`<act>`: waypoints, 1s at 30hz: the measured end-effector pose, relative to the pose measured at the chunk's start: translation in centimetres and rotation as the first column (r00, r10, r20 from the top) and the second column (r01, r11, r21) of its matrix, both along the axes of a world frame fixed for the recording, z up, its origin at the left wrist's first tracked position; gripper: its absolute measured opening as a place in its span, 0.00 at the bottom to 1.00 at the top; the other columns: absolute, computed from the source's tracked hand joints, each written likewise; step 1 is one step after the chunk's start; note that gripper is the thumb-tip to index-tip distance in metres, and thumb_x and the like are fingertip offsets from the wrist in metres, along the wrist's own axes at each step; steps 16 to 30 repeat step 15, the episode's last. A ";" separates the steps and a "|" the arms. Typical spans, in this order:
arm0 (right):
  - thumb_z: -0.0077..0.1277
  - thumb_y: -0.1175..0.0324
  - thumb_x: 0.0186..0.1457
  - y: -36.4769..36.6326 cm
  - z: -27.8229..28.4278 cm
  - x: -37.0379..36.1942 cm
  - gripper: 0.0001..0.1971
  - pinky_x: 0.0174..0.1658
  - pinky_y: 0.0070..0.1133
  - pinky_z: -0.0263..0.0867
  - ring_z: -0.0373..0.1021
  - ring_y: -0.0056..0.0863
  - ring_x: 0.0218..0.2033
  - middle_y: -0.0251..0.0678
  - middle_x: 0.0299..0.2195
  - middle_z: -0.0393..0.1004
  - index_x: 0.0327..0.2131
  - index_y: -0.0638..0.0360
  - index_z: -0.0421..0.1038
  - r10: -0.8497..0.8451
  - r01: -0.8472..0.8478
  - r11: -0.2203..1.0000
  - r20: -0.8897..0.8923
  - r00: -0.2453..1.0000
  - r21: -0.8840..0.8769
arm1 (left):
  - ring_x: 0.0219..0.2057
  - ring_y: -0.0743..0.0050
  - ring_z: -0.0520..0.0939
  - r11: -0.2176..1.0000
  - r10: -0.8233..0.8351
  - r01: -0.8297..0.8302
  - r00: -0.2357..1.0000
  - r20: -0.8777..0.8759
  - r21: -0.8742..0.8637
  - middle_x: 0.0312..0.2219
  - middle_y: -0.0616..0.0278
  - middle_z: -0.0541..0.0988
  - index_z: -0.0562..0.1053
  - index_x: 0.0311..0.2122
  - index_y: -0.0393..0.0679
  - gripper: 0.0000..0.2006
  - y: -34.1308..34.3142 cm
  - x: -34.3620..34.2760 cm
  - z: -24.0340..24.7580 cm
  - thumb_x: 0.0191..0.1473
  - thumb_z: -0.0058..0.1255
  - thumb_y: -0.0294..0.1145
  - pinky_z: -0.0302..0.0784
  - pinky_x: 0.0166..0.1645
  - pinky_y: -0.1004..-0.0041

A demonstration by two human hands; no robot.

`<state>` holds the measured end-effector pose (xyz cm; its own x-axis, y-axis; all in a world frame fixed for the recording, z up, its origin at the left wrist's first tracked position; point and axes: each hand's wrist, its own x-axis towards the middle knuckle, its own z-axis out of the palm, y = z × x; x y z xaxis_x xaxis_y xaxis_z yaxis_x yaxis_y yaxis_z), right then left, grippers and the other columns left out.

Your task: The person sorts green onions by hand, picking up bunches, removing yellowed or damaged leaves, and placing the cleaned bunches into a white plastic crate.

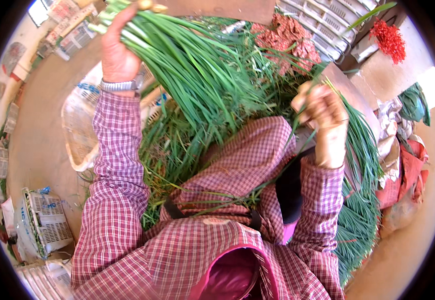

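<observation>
My left hand (120,55), raised at the upper left, is closed around the pale stem ends of a thick bunch of garlic chives (187,65). The green leaves fan down to the right, above my lap. On the right, my right hand (322,107) is curled and slightly blurred, with a thin green leaf trailing from its fingers. A pile of loose leaves and trimmings (172,150) lies below the bunch and against my leg. Beside my right forearm, a large heap of long chives (357,235) spreads downward.
A pale plastic crate (80,145) stands to the left. More crates are at the lower left (50,220) and upper right (317,25). A crumpled reddish cloth (287,42) lies behind the trimmings. Red ties (388,41) hang at the far right, above red sacks (407,170).
</observation>
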<state>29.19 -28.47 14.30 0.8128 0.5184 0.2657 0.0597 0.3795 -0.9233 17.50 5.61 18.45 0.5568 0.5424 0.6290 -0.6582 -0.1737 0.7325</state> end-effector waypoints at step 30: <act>0.56 0.60 0.44 13.1 -3.3 -7.4 0.34 0.46 0.29 0.67 0.68 0.42 0.43 0.46 0.41 0.69 0.57 0.43 0.54 0.247 0.208 0.887 0.804 0.542 -0.412 | 0.41 0.58 0.76 0.867 0.084 0.098 0.938 0.336 -0.489 0.36 0.53 0.76 0.71 0.38 0.38 0.14 7.5 -1.3 -2.5 0.52 0.49 0.39 0.70 0.51 0.56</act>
